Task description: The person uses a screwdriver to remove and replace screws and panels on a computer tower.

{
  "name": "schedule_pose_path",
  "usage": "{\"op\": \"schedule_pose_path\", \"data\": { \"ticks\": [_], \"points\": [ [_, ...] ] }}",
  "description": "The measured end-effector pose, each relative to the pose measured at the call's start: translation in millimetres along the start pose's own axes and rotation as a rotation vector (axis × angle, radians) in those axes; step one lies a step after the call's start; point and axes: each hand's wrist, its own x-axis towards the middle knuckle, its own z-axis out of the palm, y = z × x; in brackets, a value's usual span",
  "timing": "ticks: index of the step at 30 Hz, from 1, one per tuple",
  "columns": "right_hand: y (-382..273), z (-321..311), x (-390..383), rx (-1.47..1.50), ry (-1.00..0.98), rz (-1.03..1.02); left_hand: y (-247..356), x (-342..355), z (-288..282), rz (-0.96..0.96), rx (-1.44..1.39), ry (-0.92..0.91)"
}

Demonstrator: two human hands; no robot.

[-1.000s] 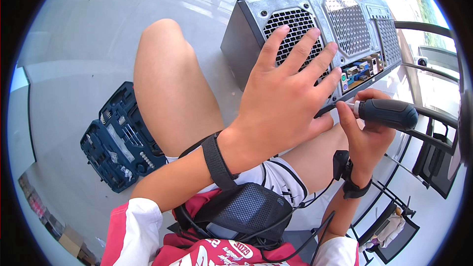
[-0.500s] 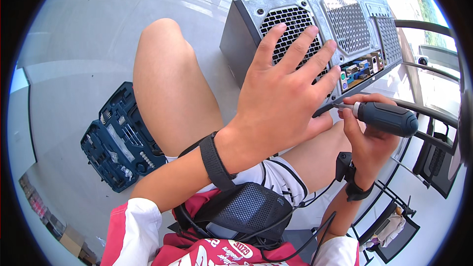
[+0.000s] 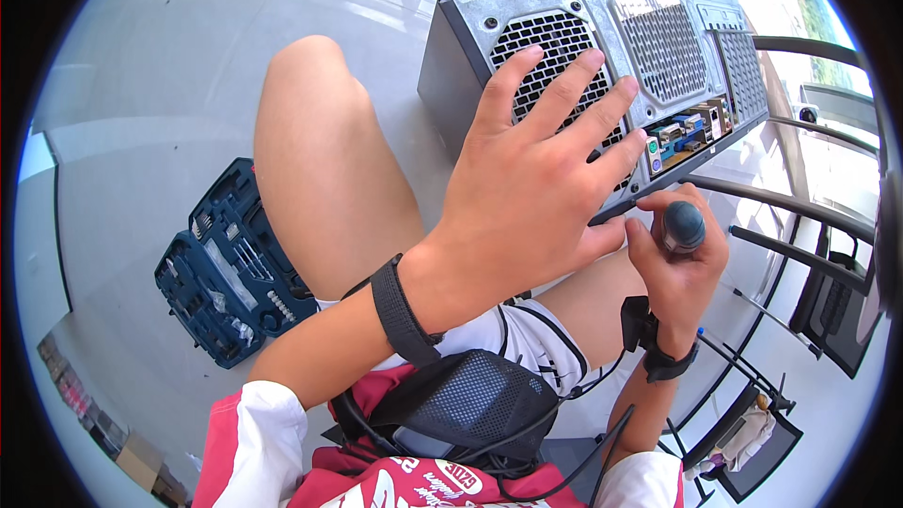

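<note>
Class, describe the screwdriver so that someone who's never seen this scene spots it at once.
Start at the big grey computer at upper right. Just below its lower edge, the right hand holds the screwdriver, seen nearly end-on as a dark, rounded shape. Unlike anything in the open blue kit at left, it is held in a hand.

Case (image 3: 658,52) ahead, right of centre. Left hand (image 3: 531,179) on its vented face, ports (image 3: 691,136) right of the fingertips. Driver (image 3: 685,226) in right hand (image 3: 691,268), near case's near edge. Toolkit (image 3: 226,268) on floor (image 3: 141,169), left of left leg (image 3: 334,160). Chairs (image 3: 832,310) far right, boxes (image 3: 103,423) far lower left.
</note>
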Motion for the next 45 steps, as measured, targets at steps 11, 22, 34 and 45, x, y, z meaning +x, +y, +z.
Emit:
{"op": "schedule_pose_path", "data": {
  "ticks": [11,22,34,45],
  "points": [
    [-11,-4,3,-0.060,-0.032,0.143,0,1,-3,-0.009,-0.028,-0.005],
    [-13,-4,3,-0.038,-0.066,0.232,0,1,-2,-0.013,-0.035,0.015],
    [-11,1,3,0.104,0.033,0.299,-2,0,-2,-0.001,-0.019,0.027],
    [8,-22,-5,0.806,-0.097,0.194,0,1,-3,-0.013,-0.010,0.026]
  ]
}}
